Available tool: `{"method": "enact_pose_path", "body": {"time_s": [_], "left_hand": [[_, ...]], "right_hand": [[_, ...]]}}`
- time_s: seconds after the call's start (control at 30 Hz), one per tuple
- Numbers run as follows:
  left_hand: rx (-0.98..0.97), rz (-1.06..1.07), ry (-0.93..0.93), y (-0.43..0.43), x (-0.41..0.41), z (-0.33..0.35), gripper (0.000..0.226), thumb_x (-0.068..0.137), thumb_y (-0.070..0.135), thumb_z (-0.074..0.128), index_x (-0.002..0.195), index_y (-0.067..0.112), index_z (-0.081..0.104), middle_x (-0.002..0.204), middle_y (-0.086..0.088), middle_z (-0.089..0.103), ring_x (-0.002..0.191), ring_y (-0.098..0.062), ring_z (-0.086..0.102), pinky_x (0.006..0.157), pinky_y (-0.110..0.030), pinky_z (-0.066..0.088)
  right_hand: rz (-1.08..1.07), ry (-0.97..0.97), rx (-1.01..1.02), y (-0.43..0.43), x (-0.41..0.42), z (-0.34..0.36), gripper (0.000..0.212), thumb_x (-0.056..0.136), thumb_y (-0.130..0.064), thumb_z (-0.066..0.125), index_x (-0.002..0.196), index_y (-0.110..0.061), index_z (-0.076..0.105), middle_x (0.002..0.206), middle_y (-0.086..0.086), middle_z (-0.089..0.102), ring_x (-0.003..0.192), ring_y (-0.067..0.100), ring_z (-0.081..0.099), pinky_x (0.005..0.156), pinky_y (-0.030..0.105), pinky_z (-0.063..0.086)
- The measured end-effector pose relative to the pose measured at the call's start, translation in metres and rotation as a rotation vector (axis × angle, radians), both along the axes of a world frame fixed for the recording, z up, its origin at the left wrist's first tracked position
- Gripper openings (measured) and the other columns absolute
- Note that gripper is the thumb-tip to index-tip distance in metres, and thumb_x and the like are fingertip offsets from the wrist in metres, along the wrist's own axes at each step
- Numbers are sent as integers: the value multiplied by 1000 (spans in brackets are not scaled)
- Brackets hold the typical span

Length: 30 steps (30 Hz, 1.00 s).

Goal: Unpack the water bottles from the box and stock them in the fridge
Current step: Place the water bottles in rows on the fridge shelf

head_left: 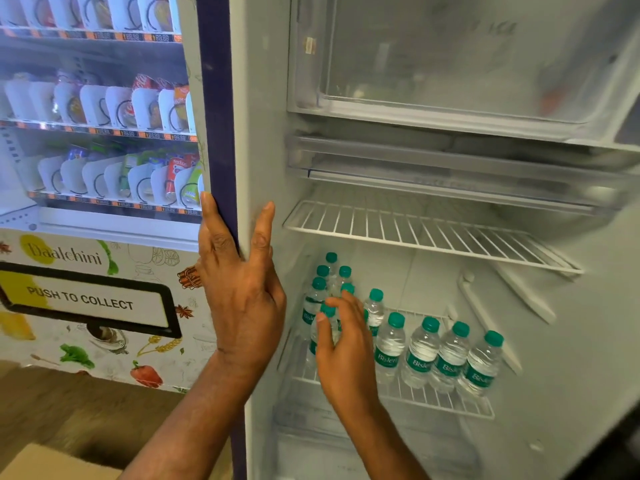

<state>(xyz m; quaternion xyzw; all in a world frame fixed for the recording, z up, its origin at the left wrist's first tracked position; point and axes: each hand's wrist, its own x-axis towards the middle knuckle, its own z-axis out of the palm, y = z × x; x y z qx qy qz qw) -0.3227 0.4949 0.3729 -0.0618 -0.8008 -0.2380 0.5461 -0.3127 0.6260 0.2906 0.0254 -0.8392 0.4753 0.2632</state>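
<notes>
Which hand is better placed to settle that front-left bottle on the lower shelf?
Right. The right hand is inside the fridge, fingers curved round the front-left bottle on the lower shelf. The left hand rests, fingers straight, on the fridge's front edge.
</notes>
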Motion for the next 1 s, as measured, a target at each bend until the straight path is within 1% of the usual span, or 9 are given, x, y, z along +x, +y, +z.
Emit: {"method": "enact_pose_path", "body": {"time_s": [0.13,0.27,0.33,0.4,0.47,0.53,0.63,0.83,1.0], "left_hand": [[-47,-17,-33,-7,20,-13,62,99,-2,59,157,15,44,169,-29,9,158,-43,12,117,-63,31],[-16,-62,-65,-13,54,-36,61,98,2,61,156,12,45,170,-25,9,158,-43,13,113,-69,34],[10,-66,-89,-19,76,-58,58,99,3,61,155,10,46,170,-24,13,158,-40,15,116,-65,32],[31,-78,-131,-31,102,-86,56,102,7,58,155,11,45,170,-21,16,160,-35,13,122,-55,27],[60,-81,-213,-46,131,-116,55,103,14,53,157,14,43,172,-17,15,161,-29,11,122,-46,23],[75,-65,-319,-63,162,-148,57,103,10,54,158,16,41,172,-14,16,161,-27,9,121,-43,21],[110,-25,-474,-94,213,-199,59,102,4,58,158,16,42,171,-12,21,161,-26,12,122,-43,21],[226,59,-718,-154,296,-285,60,102,10,59,158,21,40,168,0,28,158,-17,19,123,-44,22],[306,65,-913,-182,339,-340,57,104,17,59,157,24,40,162,-1,41,148,-17,37,121,-44,32]], "right_hand": [[28,6,29,-3,29,-16,32,100,-33,51,130,-22,57,152,-6,41,145,11,30,116,34,35],[48,-22,72,-9,60,-31,38,100,-36,49,136,-23,53,155,-8,37,146,8,26,118,29,30],[76,-27,87,-14,78,-40,38,101,-36,49,136,-23,52,156,-8,35,147,7,23,119,28,28],[109,-43,103,-20,97,-52,38,102,-36,47,137,-22,52,157,-8,33,148,6,20,119,27,26],[138,-75,107,-27,117,-65,39,102,-36,47,137,-21,52,158,-8,31,148,7,20,119,26,25],[167,-107,105,-35,137,-81,38,102,-36,48,135,-18,54,157,-3,34,148,11,24,119,27,26],[215,-115,103,-52,169,-113,39,99,-38,50,129,-14,57,152,2,41,145,16,32,116,35,33],[312,-244,151,-94,224,-174,39,99,-37,54,134,-20,55,155,-4,38,145,11,30,115,34,36],[434,-329,294,-122,255,-212,46,100,-42,48,141,-23,47,157,-5,34,146,8,26,112,21,28]]}}
